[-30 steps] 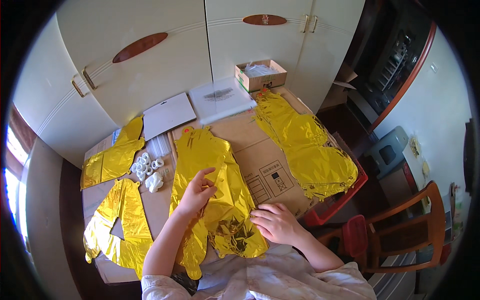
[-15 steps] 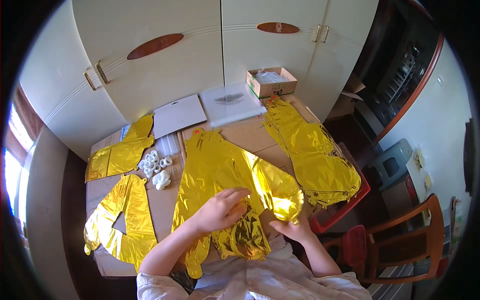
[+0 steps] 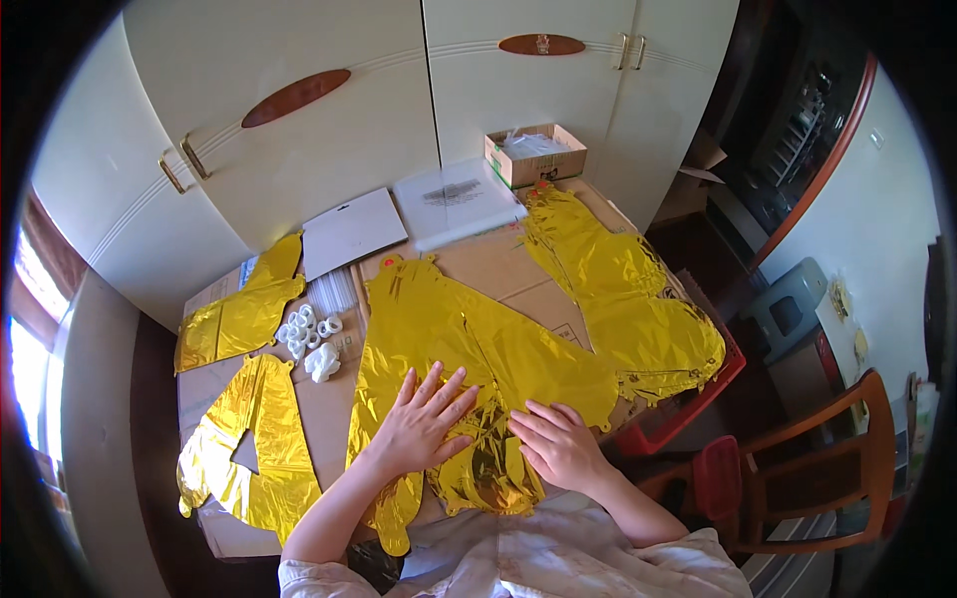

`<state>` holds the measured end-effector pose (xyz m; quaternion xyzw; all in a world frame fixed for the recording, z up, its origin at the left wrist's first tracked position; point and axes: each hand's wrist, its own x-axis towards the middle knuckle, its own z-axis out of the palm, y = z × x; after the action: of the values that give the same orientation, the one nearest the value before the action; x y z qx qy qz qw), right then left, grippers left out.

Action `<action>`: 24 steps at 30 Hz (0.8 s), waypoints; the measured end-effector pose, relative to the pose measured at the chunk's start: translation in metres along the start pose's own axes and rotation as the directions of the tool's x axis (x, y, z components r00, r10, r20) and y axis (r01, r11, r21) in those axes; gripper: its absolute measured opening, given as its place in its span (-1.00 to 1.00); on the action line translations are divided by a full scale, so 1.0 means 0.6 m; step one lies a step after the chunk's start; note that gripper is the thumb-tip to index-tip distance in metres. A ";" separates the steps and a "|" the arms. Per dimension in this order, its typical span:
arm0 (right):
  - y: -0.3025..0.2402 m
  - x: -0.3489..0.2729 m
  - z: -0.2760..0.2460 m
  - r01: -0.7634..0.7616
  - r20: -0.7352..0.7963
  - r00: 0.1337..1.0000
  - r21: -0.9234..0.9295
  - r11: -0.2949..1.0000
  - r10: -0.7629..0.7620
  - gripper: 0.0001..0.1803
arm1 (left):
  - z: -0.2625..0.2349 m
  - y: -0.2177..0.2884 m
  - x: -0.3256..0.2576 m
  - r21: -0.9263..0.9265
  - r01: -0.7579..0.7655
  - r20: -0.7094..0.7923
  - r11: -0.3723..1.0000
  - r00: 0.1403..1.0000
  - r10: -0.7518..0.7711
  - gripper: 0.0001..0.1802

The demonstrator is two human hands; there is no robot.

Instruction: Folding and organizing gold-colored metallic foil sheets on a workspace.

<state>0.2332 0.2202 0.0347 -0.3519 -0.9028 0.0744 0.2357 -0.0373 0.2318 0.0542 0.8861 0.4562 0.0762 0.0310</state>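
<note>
A large flat gold foil balloon lies in front of me on the cardboard-covered table, its near part creased and hanging toward my lap. My left hand rests palm down on it with fingers spread. Lying flat on its right part is my right hand, fingers stretched toward the left. Neither hand grips anything. To the right, a stack of gold foil balloons reaches the table's edge. A gold foil balloon with a triangular hole lies at the near left, and another gold foil piece is behind it.
White ribbon-like rolls and a crumpled white piece sit left of centre. Behind are a white card, a clear plastic package and a small carton. A wooden chair and red crate stand at right.
The balloon's right flap, raised and folded before, now lies flatter. My right hand has moved up and left from its edge onto the foil; my left hand has flattened and spread.
</note>
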 end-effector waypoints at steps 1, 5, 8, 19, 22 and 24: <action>-0.001 0.000 0.001 0.001 0.010 1.000 0.004 1.000 -0.001 -0.65 | 0.002 -0.001 -0.002 0.004 0.001 0.008 1.000 1.000 -0.001 -0.23; 0.003 -0.004 0.006 0.003 0.042 0.999 -0.006 1.000 -0.003 -0.64 | 0.011 -0.002 0.001 0.010 -0.010 0.037 1.000 0.999 0.009 -0.24; 0.003 -0.003 0.005 0.007 0.065 0.998 -0.001 1.000 -0.007 -0.63 | 0.014 -0.001 0.001 0.004 -0.010 0.037 1.000 0.999 0.009 -0.25; 0.016 0.002 0.006 -0.009 0.115 0.993 0.119 0.993 -0.004 -0.61 | 0.017 0.002 0.005 -0.020 0.000 0.028 1.000 1.000 0.001 -0.27; 0.017 0.005 0.004 0.000 0.112 0.994 0.126 0.992 -0.015 -0.59 | 0.019 0.003 0.006 -0.018 0.006 0.028 1.000 1.000 -0.006 -0.27; 0.017 0.005 0.004 0.004 0.116 0.993 0.119 0.993 -0.018 -0.58 | 0.017 0.003 0.007 -0.018 -0.001 0.026 1.000 1.000 0.001 -0.27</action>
<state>0.2364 0.2296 0.0308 -0.3273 -0.9111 0.1468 0.2032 -0.0314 0.2344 0.0448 0.8869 0.4547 0.0687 0.0451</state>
